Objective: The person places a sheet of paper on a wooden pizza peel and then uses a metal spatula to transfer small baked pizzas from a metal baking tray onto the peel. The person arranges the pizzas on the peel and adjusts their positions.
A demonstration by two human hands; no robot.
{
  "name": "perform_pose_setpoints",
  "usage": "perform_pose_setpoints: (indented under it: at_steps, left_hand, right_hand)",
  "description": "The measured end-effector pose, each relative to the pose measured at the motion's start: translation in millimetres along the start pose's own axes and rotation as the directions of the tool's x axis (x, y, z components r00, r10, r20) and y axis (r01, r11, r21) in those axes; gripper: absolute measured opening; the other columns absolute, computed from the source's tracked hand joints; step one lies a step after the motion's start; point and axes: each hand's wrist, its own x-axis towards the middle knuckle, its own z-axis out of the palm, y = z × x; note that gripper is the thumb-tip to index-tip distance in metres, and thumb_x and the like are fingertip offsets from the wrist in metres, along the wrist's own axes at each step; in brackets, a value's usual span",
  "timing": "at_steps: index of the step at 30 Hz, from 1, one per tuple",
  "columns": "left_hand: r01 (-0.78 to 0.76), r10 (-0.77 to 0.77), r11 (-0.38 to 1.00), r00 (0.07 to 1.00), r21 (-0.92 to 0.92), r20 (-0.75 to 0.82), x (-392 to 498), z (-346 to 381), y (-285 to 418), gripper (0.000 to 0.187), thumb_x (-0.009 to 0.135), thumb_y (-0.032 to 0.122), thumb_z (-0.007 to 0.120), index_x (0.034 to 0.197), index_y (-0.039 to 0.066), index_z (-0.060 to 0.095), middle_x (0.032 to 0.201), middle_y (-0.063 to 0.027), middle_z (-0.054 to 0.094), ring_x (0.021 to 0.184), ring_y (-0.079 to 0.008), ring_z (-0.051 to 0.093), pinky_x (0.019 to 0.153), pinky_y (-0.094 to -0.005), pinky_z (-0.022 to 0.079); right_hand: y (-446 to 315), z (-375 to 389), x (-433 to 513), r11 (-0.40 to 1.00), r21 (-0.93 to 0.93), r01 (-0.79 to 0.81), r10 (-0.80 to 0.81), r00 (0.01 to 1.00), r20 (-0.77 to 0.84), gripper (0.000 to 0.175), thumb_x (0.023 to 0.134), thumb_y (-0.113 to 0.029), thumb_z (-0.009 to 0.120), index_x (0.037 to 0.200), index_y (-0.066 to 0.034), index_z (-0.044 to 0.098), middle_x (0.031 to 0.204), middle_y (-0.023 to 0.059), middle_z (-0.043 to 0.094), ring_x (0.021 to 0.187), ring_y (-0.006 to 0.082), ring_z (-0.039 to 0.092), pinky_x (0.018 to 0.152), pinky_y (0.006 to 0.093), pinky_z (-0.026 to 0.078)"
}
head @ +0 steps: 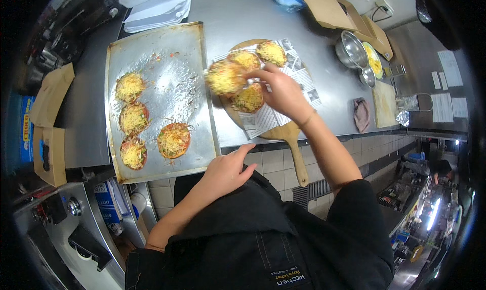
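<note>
My right hand is over a round wooden paddle board lined with newsprint-style paper. It grips a metal utensil, mostly hidden by the fingers, so its kind is unclear. At the utensil's end a cheese-topped mini pizza, blurred by motion, hangs over the board's left edge. Three more lie on the paper: one at the back, one beside it and one nearer me. My left hand, empty with fingers apart, is by the front right corner of a metal baking tray. Several mini pizzas sit on that tray.
Steel bowls, a plate of yellow food, a folded cloth and a cutting board stand at the right. Open cardboard boxes and white papers lie at the back. The board's handle overhangs the counter edge.
</note>
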Motion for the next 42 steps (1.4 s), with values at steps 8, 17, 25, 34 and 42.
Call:
perform_pose_setpoints:
  at_steps: [8, 17, 25, 34, 42]
  left_hand:
    - [-0.036, 0.035, 0.999, 0.998, 0.008, 0.056, 19, 11, 14, 0.047, 0.092, 0.027, 0.067, 0.131, 0.006, 0.053, 0.073, -0.0161, 0.067, 0.068, -0.0358, 0.069, 0.064, -0.0468, 0.053]
    - [-0.094, 0.093, 0.995, 0.995, 0.025, 0.043, 21, 30, 15, 0.05, 0.093, 0.028, 0.068, 0.137, 0.01, 0.052, 0.067, -0.0065, 0.058, 0.061, -0.0254, 0.062, 0.058, -0.0388, 0.049]
    - [-0.066, 0.066, 0.997, 0.998, 0.038, -0.01, 14, 29, 13, 0.048, 0.093, 0.027, 0.068, 0.135, 0.01, 0.052, 0.066, -0.0067, 0.058, 0.061, -0.026, 0.062, 0.059, -0.0395, 0.049]
    - [-0.046, 0.046, 0.999, 0.998, 0.0, -0.037, 11, 28, 9, 0.048, 0.093, 0.027, 0.068, 0.135, 0.009, 0.053, 0.066, -0.0076, 0.058, 0.06, -0.0262, 0.062, 0.059, -0.0399, 0.049]
    - [-0.038, 0.038, 0.999, 0.995, 0.003, -0.089, 7, 22, 4, 0.047, 0.093, 0.029, 0.067, 0.134, 0.01, 0.054, 0.067, -0.0072, 0.059, 0.062, -0.026, 0.063, 0.059, -0.0401, 0.049]
  right_hand:
    - [66, -44, -63, 0.893, -0.316, -0.32, 0.334, 0.942, -0.008, 0.032, 0.086, -0.002, 0.056, 0.105, -0.0182, 0.075, 0.098, 0.0099, 0.065, 0.082, 0.0342, 0.068, 0.071, 0.0452, 0.055]
    - [70, -40, -54, 0.879, -0.374, -0.296, 0.34, 0.939, 0.055, 0.038, 0.085, 0.0, 0.054, 0.116, -0.0179, 0.067, 0.103, 0.0137, 0.066, 0.085, 0.0366, 0.069, 0.072, 0.0456, 0.056]
    - [68, -74, -54, 0.838, -0.496, -0.229, 0.348, 0.924, 0.161, 0.036, 0.083, -0.001, 0.06, 0.115, -0.0156, 0.063, 0.104, 0.015, 0.067, 0.088, 0.0358, 0.07, 0.073, 0.0457, 0.057]
    - [51, -128, -62, 0.809, -0.527, -0.262, 0.422, 0.882, 0.209, 0.027, 0.085, -0.003, 0.057, 0.107, -0.015, 0.068, 0.097, 0.014, 0.068, 0.089, 0.0362, 0.069, 0.076, 0.0465, 0.055]
    - [56, -108, -16, 0.911, -0.289, -0.294, 0.304, 0.953, -0.012, 0.025, 0.086, -0.002, 0.057, 0.105, -0.0114, 0.07, 0.092, 0.0142, 0.068, 0.088, 0.0352, 0.067, 0.077, 0.0429, 0.053]
